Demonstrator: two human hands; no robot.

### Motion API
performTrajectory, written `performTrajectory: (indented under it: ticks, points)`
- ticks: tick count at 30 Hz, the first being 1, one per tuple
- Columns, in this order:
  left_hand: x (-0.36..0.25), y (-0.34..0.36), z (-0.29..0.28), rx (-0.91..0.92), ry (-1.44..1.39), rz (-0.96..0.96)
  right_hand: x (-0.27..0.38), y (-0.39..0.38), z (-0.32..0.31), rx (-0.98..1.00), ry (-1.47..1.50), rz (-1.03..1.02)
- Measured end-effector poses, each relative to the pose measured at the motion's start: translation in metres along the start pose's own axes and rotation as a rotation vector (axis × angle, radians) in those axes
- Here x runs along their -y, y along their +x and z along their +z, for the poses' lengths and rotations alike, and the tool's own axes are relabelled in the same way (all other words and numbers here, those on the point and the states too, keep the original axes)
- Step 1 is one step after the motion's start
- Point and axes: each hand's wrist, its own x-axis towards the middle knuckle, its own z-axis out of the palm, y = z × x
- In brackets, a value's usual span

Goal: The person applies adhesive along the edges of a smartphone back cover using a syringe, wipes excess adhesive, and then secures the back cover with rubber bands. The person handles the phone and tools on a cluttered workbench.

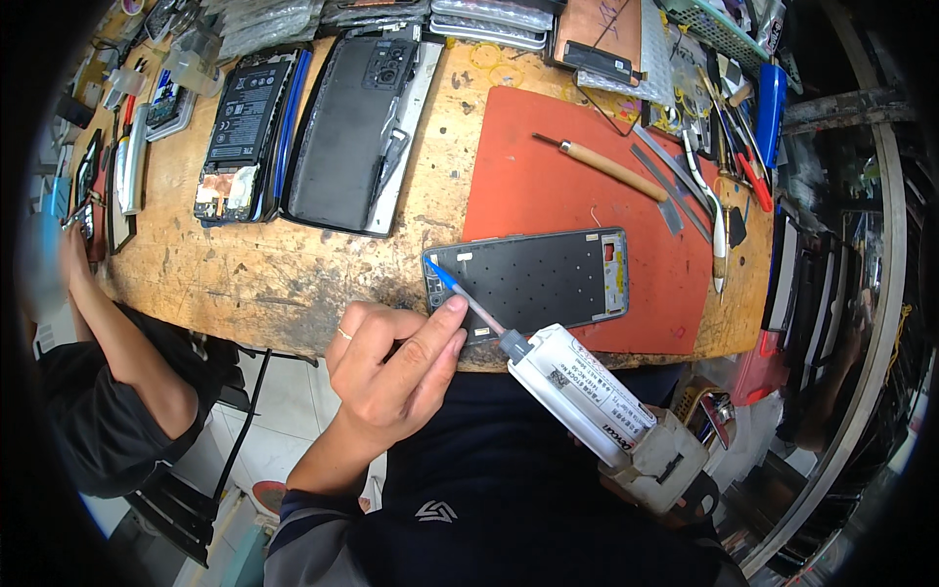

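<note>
My left hand [396, 362], a ring on one finger, pinches the thin nozzle [481, 313] of a glue dispenser. Its blue tip [442, 273] is at the left end of a black phone frame [533, 279], over the corner by the camera openings. Whether the tip touches the frame, I cannot tell. From the nozzle, a white twin-barrel glue cartridge [582, 391] slants down to the right into a grey dispensing gun [663, 460]. My right hand is not visible. The frame lies flat, partly on an orange-red mat [548, 147], its left end on the wooden bench.
On the bench [440, 166] lie an opened phone with its battery [249, 108] and a dark phone back cover [342, 127]. A wooden-handled tool [611, 169], metal strips and a white brush [719, 225] are at the right. A co-worker's arm [132, 338] reaches in at the left.
</note>
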Motion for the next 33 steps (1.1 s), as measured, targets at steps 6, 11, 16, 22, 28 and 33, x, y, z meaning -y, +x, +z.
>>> performTrajectory:
  ticks: [6,11,16,22,28,33]
  points:
    - [0.001,0.000,0.000,0.003,0.005,-0.002,-0.004,0.000,0.003,-0.084,-0.014,0.015]
    - [0.001,0.000,0.000,0.011,0.004,-0.006,-0.005,-0.001,0.013,-0.137,-0.219,-0.041]
    - [0.002,0.000,0.000,0.013,0.000,-0.011,0.001,-0.002,0.014,-0.018,-0.176,-0.060]
    - [0.003,0.000,-0.001,0.012,-0.010,-0.008,0.005,-0.009,0.016,-0.004,-0.257,-0.076]
    - [0.003,-0.002,-0.001,0.008,-0.018,-0.001,0.008,-0.015,0.021,0.018,-0.326,-0.103]
    - [0.004,-0.003,-0.001,0.000,-0.023,0.020,0.009,-0.013,0.024,0.043,-0.376,-0.124]
